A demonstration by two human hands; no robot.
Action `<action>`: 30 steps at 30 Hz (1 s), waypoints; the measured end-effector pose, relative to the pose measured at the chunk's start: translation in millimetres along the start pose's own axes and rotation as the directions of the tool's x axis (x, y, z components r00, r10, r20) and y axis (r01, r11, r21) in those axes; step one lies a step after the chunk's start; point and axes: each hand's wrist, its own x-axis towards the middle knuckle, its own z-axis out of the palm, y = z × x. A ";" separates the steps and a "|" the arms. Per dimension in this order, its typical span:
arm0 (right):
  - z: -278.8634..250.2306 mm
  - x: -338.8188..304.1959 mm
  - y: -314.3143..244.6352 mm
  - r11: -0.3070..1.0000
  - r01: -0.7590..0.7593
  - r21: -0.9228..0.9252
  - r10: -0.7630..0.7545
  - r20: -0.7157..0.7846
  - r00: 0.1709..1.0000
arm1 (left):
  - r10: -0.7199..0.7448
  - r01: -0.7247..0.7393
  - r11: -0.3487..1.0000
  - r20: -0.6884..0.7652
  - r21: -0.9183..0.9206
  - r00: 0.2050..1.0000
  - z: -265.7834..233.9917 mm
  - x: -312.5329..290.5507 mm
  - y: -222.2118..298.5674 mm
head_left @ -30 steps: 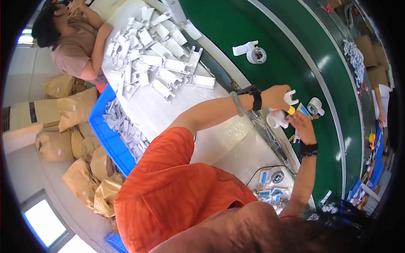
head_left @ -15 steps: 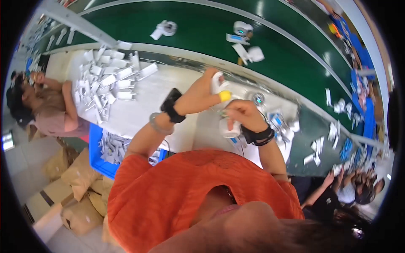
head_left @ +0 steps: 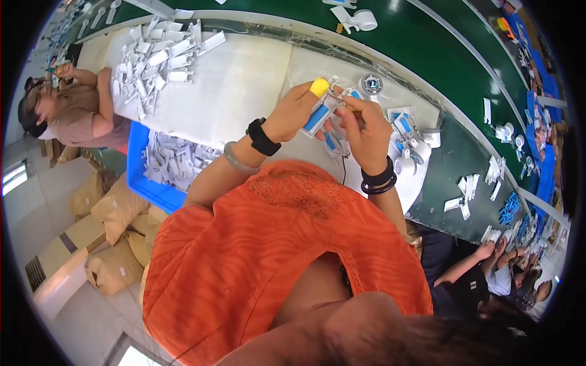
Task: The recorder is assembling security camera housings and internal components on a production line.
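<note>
My left hand [head_left: 292,114], with a yellow cover on its thumb, is closed around a white plastic housing [head_left: 313,120]. The housing's open side faces up and shows a long blue block inside. At its far end, thin wires and small metal-looking bits show. My right hand [head_left: 368,135] pinches there with thumb and forefinger; what lies between the tips is too small to make out. Just beyond my hands a round white unit with a dark centre [head_left: 370,84] lies on the table. Right of my right hand lie several similar white assemblies with blue blocks [head_left: 403,126].
A heap of white plastic pieces [head_left: 160,55] covers the table's left part. Below it stands a blue bin [head_left: 139,163] of white parts. A green conveyor belt [head_left: 421,55] with loose parts runs beyond the table. A co-worker [head_left: 85,113] sits at left; others work at right.
My hands have come together, and the left has turned so the housing's blue block shows. The round white part near my right fingers is no longer seen there. The whole view has shifted.
</note>
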 end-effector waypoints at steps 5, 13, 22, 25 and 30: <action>-5.0 -9.0 1.2 0.983 0.114 -0.145 -0.119 -0.032 0.992 | 0.023 -0.023 1.000 0.036 0.013 0.999 7.2 -14.8 -2.7; 9.8 6.8 5.8 0.950 0.257 -0.178 -0.278 -0.109 0.954 | 0.033 -0.028 0.989 0.033 -0.148 0.999 -3.4 -7.2 6.0; 63.2 53.1 -4.4 0.972 0.186 -0.145 -0.201 -0.099 0.974 | 0.184 -0.187 0.982 0.112 0.017 0.976 -61.6 7.8 39.1; 81.3 75.4 1.7 0.967 0.209 -0.149 -0.224 -0.089 0.971 | 0.201 -0.206 0.978 0.108 0.038 0.974 -85.2 22.2 46.5; 108.9 100.3 19.8 0.965 0.210 -0.159 -0.223 -0.071 0.972 | 0.161 -0.174 0.980 0.130 0.100 0.978 -119.4 45.1 58.3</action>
